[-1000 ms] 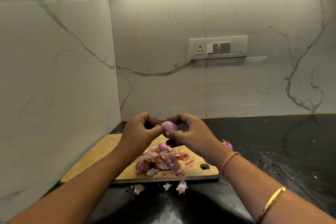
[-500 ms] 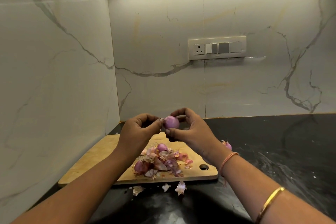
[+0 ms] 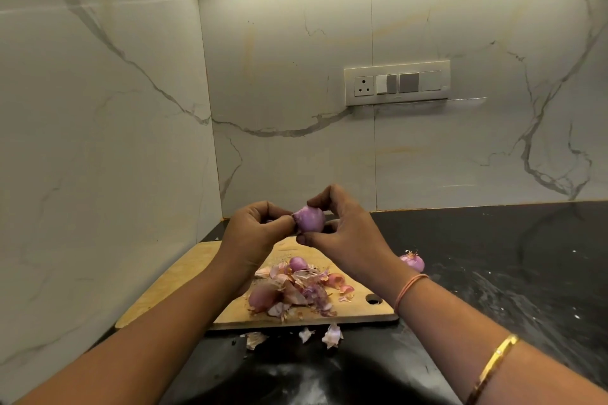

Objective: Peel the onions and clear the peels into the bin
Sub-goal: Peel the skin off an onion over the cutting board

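I hold a small purple onion (image 3: 311, 219) in the air above the wooden chopping board (image 3: 184, 286). My right hand (image 3: 345, 230) grips it between thumb and fingers. My left hand (image 3: 253, 233) pinches the skin at the onion's left end. On the board lies a pile of pink peels (image 3: 304, 286) with two onions in it, one (image 3: 297, 263) at the back and one (image 3: 261, 297) at the front left. Another onion (image 3: 413, 261) rests on the black counter to the right of the board.
A few loose peel scraps (image 3: 332, 335) lie on the black counter (image 3: 510, 273) in front of the board. Marble walls close in the left side and the back. A socket and switch panel (image 3: 396, 82) is on the back wall. No bin is in view.
Both hands have lifted the onion slightly higher and turned it. My left fingers have shifted from cupping the onion to pinching the skin at its left end.
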`<state>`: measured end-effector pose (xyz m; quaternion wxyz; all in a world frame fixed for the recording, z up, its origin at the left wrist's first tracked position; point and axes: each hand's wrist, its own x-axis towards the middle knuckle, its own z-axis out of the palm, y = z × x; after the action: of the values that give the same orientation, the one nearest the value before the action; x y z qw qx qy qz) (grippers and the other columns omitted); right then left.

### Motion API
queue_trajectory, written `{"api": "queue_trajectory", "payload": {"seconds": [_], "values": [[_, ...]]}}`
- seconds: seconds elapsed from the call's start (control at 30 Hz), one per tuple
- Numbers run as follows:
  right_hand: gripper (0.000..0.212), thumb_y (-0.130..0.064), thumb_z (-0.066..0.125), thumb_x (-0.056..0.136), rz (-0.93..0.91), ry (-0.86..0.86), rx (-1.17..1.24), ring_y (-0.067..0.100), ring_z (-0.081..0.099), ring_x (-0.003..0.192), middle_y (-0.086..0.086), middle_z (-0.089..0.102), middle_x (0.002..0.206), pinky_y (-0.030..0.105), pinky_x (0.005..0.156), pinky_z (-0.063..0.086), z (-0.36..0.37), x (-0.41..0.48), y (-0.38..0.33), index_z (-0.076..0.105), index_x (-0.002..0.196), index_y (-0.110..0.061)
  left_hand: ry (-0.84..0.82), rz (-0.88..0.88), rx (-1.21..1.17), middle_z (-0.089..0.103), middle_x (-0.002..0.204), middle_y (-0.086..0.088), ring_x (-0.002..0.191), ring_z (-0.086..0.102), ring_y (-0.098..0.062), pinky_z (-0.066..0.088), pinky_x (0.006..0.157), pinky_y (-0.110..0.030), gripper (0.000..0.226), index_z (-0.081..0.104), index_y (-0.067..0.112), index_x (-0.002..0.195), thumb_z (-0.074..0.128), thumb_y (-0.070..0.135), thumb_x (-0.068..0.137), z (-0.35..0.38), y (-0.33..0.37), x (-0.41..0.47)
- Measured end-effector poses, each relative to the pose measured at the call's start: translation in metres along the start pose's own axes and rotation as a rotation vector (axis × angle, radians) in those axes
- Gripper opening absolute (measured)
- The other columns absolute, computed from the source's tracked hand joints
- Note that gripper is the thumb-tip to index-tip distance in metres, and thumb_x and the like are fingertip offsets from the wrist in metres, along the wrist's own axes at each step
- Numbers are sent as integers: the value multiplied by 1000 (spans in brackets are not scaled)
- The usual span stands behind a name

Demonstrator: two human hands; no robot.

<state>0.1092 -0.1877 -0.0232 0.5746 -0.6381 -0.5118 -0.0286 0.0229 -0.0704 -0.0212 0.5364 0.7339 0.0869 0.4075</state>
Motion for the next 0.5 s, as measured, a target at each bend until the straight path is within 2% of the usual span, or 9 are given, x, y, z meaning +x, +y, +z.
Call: {"api": "queue_trajectory", "payload": {"seconds": [0.17, 0.27, 0.37, 0.5], "values": [[37, -2, 75, 75, 48, -46, 40, 24, 66, 86, 3, 63, 100, 29, 75, 58, -1, 0, 2, 51, 94, -22, 41, 126, 267, 64, 69, -8, 63, 58, -13, 48, 57, -18, 7, 63, 11, 71, 67, 7, 76, 1, 2, -2], [33, -2, 71, 80, 136, -105, 158, 20, 65, 82, 12, 65, 104, 25, 69, 56, -5, -1, 1, 54, 108, -9, 38, 194, 398, 64, 69, -9, 62, 56, -13, 50, 59, -24, 8, 62, 12, 71, 67, 9, 76, -1, 1, -2], [29, -5, 65, 86, 238, -151, 293, 14, 60, 71, 12, 65, 101, 21, 63, 51, -9, -2, 3, 57, 114, -8, -1, 225, 443, 63, 68, -6, 61, 56, -13, 50, 59, -23, 11, 60, 16, 71, 67, 9, 77, -4, 0, -2], [21, -7, 56, 92, 357, -172, 492, 13, 52, 65, 11, 60, 91, 21, 59, 45, -10, -1, 5, 61, 112, -4, -24, 217, 400, 65, 68, -5, 65, 61, -18, 51, 59, -20, 12, 62, 17, 72, 67, 8, 76, -7, 1, -1]]}}
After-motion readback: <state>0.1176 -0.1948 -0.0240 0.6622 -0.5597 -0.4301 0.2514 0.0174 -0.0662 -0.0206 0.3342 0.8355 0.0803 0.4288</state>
